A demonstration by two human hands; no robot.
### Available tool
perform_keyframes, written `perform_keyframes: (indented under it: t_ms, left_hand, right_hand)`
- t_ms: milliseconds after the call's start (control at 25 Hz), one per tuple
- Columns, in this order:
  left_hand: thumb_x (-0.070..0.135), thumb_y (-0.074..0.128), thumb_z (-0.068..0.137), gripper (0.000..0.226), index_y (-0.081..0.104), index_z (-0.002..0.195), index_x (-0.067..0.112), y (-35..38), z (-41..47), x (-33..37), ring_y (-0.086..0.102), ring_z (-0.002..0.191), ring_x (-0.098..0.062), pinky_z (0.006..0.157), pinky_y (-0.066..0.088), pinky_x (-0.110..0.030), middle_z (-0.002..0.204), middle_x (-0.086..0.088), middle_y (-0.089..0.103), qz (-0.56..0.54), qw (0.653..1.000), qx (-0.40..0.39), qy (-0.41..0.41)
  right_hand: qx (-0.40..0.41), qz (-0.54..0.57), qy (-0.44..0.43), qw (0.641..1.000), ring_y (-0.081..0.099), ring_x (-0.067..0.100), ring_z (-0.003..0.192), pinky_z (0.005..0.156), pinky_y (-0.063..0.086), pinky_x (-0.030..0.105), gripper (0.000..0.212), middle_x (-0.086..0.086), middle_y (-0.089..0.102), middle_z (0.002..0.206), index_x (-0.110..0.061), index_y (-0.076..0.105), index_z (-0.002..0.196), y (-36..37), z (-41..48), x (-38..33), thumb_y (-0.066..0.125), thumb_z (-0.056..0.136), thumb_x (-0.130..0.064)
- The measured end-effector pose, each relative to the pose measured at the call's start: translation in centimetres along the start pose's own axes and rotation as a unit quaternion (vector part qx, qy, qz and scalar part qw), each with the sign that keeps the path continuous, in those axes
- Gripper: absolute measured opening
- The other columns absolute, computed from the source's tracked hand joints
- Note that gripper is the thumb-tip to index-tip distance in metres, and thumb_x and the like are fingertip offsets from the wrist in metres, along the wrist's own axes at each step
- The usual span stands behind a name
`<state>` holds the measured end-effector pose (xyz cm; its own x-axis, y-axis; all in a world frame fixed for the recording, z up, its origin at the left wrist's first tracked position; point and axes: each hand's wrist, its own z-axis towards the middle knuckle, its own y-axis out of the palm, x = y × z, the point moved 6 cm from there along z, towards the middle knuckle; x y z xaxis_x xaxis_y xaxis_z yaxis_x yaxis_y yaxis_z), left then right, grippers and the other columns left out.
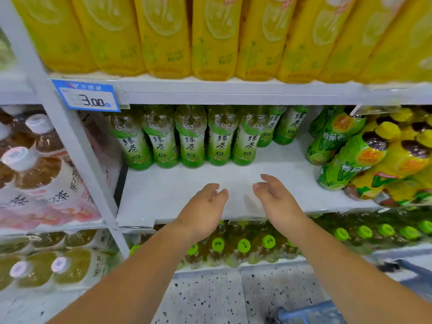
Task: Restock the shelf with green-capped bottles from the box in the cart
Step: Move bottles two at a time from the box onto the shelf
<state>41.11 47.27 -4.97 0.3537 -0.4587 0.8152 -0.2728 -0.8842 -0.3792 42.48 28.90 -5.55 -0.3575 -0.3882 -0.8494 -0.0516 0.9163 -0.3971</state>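
Note:
A row of green-labelled tea bottles (190, 136) stands upright at the back of the white middle shelf (177, 190). Their caps are hidden under the shelf above. My left hand (205, 206) and my right hand (273, 197) hover side by side over the shelf's bare front part, palms facing each other. Both have relaxed fingers and hold nothing. A blue edge of the cart (308, 314) shows at the bottom right; the box is out of view.
Yellow bottles (215, 36) fill the shelf above, behind a price tag (87, 95) reading 3.00. Green-and-yellow bottles (364, 155) crowd the middle shelf's right side. Green-capped bottles (243, 246) line the shelf below. A white upright (70, 141) separates the left bay of white-capped bottles.

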Motion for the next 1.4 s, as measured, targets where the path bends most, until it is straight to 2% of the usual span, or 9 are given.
perform_keyframes:
  t_ms: [240,360,480,640,800,920,1040,1240,1400]
  left_hand:
    - [0.050,0.040,0.103,0.056,0.033,0.154,0.026,-1.1,-9.3,0.8,0.041,0.133,-0.016,0.100,0.034,-0.032,0.155,0.005,0.039,-0.025,0.998,-0.055,-0.031]
    - [0.051,0.041,0.103,0.059,0.031,0.154,0.025,-1.7,-14.2,1.6,0.043,0.127,-0.011,0.095,0.035,-0.030,0.155,0.005,0.039,-0.018,0.996,-0.084,-0.020]
    - [0.056,0.043,0.100,0.064,0.029,0.155,0.026,-2.1,-18.1,2.8,0.042,0.137,-0.017,0.107,0.038,-0.037,0.157,0.004,0.038,0.003,0.995,-0.100,-0.011]
    - [0.053,0.046,0.100,0.069,0.022,0.158,0.025,-1.2,-22.9,5.5,0.035,0.144,-0.019,0.117,0.032,-0.046,0.161,0.004,0.029,0.028,0.991,-0.131,0.023]
    - [0.056,0.047,0.099,0.071,0.020,0.159,0.027,1.0,-27.6,7.4,0.028,0.148,-0.015,0.119,0.027,-0.040,0.163,0.007,0.025,0.051,0.986,-0.144,0.065]
    - [0.053,0.047,0.100,0.070,0.020,0.159,0.026,4.3,-30.4,8.3,0.028,0.148,-0.015,0.114,0.029,-0.033,0.164,0.008,0.024,0.055,0.982,-0.164,0.076]
    - [0.051,0.048,0.100,0.070,0.019,0.159,0.026,9.1,-32.9,9.7,0.030,0.147,-0.016,0.111,0.031,-0.033,0.164,0.008,0.024,0.039,0.978,-0.193,0.068]
    - [0.048,0.049,0.101,0.062,0.027,0.155,0.027,18.6,-36.2,13.3,0.035,0.145,-0.017,0.116,0.033,-0.041,0.160,0.007,0.032,0.033,0.972,-0.223,0.065]
    - [0.045,0.046,0.103,0.060,0.029,0.156,0.022,25.6,-38.6,15.5,0.039,0.142,-0.018,0.101,0.035,-0.030,0.158,0.004,0.035,0.034,0.967,-0.251,0.042]
  right_hand:
    - [-0.004,-0.003,0.044,0.999,0.046,0.012,0.129,0.089,0.036,0.020,0.053,-0.001,0.045,0.150,-0.024,0.035,0.152,-1.6,-10.7,-1.8,0.047,0.103,-0.039]
    - [0.002,0.010,0.064,0.998,0.044,0.014,0.133,0.094,0.035,0.025,0.056,0.001,0.042,0.153,-0.020,0.032,0.154,-2.3,-17.1,-2.5,0.047,0.103,-0.037]
    - [0.032,0.046,0.097,0.994,0.042,0.012,0.131,0.096,0.035,0.027,0.055,-0.002,0.040,0.153,-0.021,0.032,0.154,-3.3,-22.9,-3.3,0.045,0.104,-0.038]
    - [0.066,0.087,0.122,0.986,0.039,0.013,0.138,0.096,0.034,0.027,0.054,-0.006,0.039,0.151,-0.024,0.031,0.155,-5.4,-29.6,-3.4,0.044,0.104,-0.039]
    - [0.099,0.086,0.127,0.983,0.044,0.009,0.130,0.097,0.034,0.027,0.052,-0.015,0.044,0.136,-0.027,0.036,0.152,-8.2,-35.0,-2.0,0.047,0.103,-0.040]
    - [0.133,0.095,0.142,0.976,0.045,0.006,0.120,0.098,0.036,0.028,0.050,-0.012,0.047,0.138,-0.026,0.039,0.150,-11.6,-38.6,0.0,0.047,0.103,-0.040]
    - [0.157,0.099,0.156,0.970,0.045,0.007,0.118,0.102,0.038,0.029,0.051,-0.007,0.048,0.143,-0.022,0.038,0.150,-15.6,-42.2,2.9,0.048,0.103,-0.037]
    - [0.199,0.140,0.187,0.952,0.045,0.014,0.133,0.100,0.034,0.026,0.054,-0.001,0.043,0.152,-0.018,0.036,0.153,-22.8,-47.4,8.8,0.049,0.103,-0.035]
    - [0.213,0.168,0.196,0.942,0.039,0.017,0.141,0.107,0.034,0.028,0.055,0.000,0.037,0.157,-0.021,0.032,0.154,-27.4,-50.6,13.1,0.047,0.104,-0.035]
